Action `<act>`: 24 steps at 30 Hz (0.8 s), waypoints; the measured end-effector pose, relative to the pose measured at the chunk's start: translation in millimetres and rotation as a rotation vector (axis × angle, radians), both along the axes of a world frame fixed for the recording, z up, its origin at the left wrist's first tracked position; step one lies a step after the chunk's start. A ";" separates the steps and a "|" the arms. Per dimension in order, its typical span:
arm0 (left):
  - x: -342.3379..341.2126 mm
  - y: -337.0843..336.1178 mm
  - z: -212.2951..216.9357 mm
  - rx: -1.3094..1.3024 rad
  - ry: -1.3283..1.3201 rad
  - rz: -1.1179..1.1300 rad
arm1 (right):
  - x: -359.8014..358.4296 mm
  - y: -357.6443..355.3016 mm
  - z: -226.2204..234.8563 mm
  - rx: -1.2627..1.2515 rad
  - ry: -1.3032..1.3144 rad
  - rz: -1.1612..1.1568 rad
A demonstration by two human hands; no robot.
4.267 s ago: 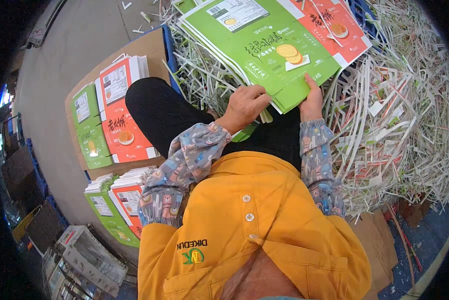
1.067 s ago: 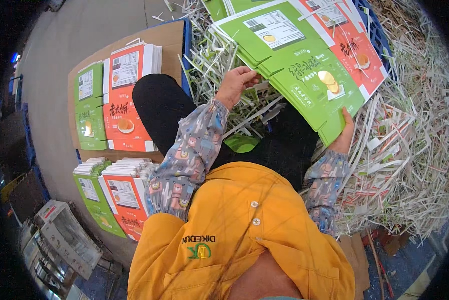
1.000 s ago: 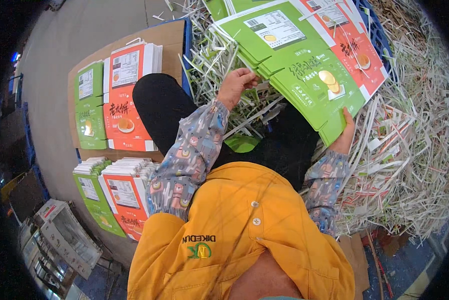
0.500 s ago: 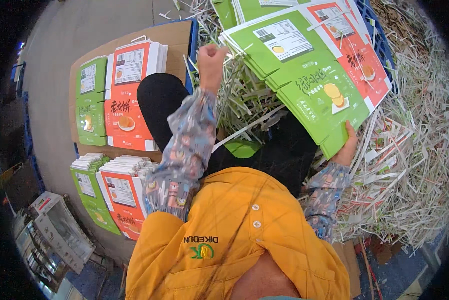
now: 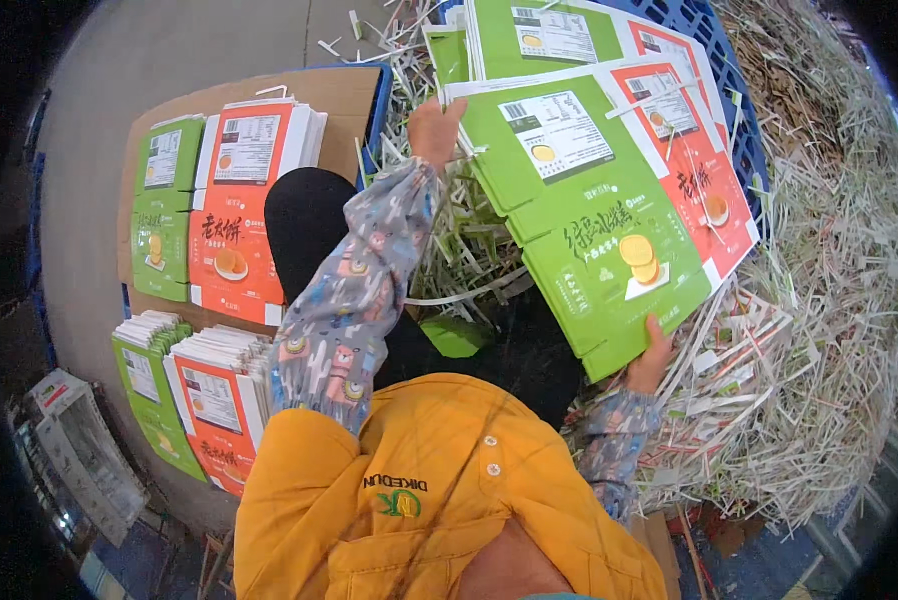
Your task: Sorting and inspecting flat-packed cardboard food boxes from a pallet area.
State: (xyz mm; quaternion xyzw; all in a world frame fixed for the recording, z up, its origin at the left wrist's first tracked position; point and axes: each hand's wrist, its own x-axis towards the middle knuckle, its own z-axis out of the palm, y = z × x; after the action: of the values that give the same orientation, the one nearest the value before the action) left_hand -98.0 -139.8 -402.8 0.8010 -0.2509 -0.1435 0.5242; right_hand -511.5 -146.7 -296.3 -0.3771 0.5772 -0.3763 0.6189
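Observation:
A flat printed carton sheet [image 5: 559, 215] lies tilted in front of me, green on the left and red on the right, with cakes pictured on it. I cannot tell whether the two colours are one piece. Its stepped left edge shows several layers. My left hand [image 5: 435, 132] is closed at its upper left corner. At the lower right corner of the green part, my right hand [image 5: 652, 362] grips the edge, thumb on top and fingers mostly underneath. More green and red sheets [image 5: 609, 30] lie just beyond it.
Left, green stacks [image 5: 169, 225] and red stacks [image 5: 237, 215] of cartons sit on brown cardboard [image 5: 347, 100]. Shredded paper strips [image 5: 799, 300] heap at the right and under the sheet. A blue plastic crate [image 5: 704, 30] stands behind. My dark-clothed knee [image 5: 309, 225] is beside the stacks.
My left hand was apart from the sheet's left edge and is now on its upper corner. In the picture, the sheet and my right hand have shifted left and down.

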 end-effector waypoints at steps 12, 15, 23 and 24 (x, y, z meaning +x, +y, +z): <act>63.7 -14.8 -1.9 0.065 0.125 -0.257 | -16.6 4.4 -9.4 -0.047 -0.028 0.018; 130.7 -2.0 6.8 -0.095 0.038 -0.124 | -25.8 7.0 18.8 0.187 -0.215 -0.059; 144.8 -49.1 133.1 -0.188 -0.747 -0.434 | -34.4 26.9 -14.3 0.292 -0.287 -0.123; 109.0 -63.5 135.1 -0.061 -0.767 -0.318 | -30.8 30.3 -2.6 0.302 -0.350 -0.168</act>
State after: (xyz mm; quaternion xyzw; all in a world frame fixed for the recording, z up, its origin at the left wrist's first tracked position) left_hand 11.0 -203.2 -267.7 0.7319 -0.5528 0.0937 0.3873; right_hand -542.3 -116.5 -298.9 -0.1602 0.5400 -0.3956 0.7254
